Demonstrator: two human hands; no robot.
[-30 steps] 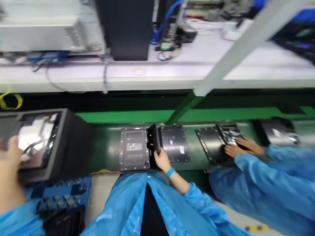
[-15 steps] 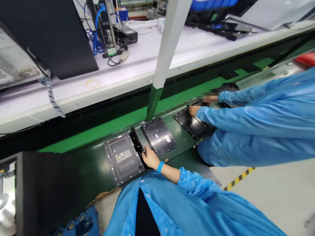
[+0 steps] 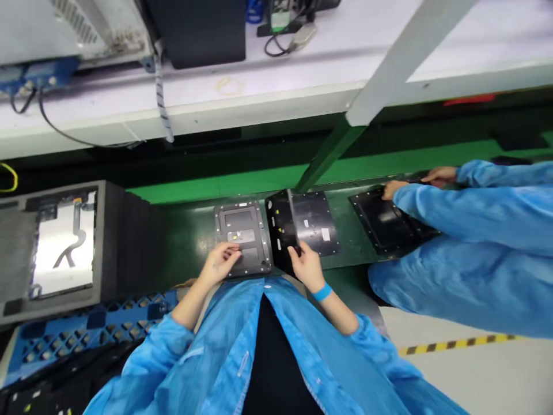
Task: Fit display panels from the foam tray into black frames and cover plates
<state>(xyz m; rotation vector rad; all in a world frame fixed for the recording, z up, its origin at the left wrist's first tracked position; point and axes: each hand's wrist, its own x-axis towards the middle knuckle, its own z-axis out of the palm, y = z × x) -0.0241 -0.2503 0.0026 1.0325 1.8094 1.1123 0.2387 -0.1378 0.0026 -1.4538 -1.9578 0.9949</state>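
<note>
A black panel point(image 3: 252, 253) with recessed rectangles and a small label lies flat on the green surface. My left hand point(image 3: 221, 262) is over its left part, fingers pressed together; what they hold, if anything, is too small to tell. Just to the right, a second black panel point(image 3: 280, 222) with yellow and white marks stands tilted on edge. My right hand point(image 3: 307, 266), with a blue wristband, grips its near lower edge. Partly behind it lies a third black panel point(image 3: 315, 222) with a white label.
At the right, another person's hands point(image 3: 394, 189) work at a black panel point(image 3: 384, 222). A green and white post point(image 3: 334, 150) rises beyond the panels. Grey foam trays point(image 3: 103, 230) stand at the left, by a blue plastic pallet point(image 3: 125, 314). A white shelf point(image 3: 259, 106) runs across the back.
The view has swung left, showing the foam trays more fully. My left hand has come into view over the flat panel. The panel in my right hand now stands more broadly open to view.
</note>
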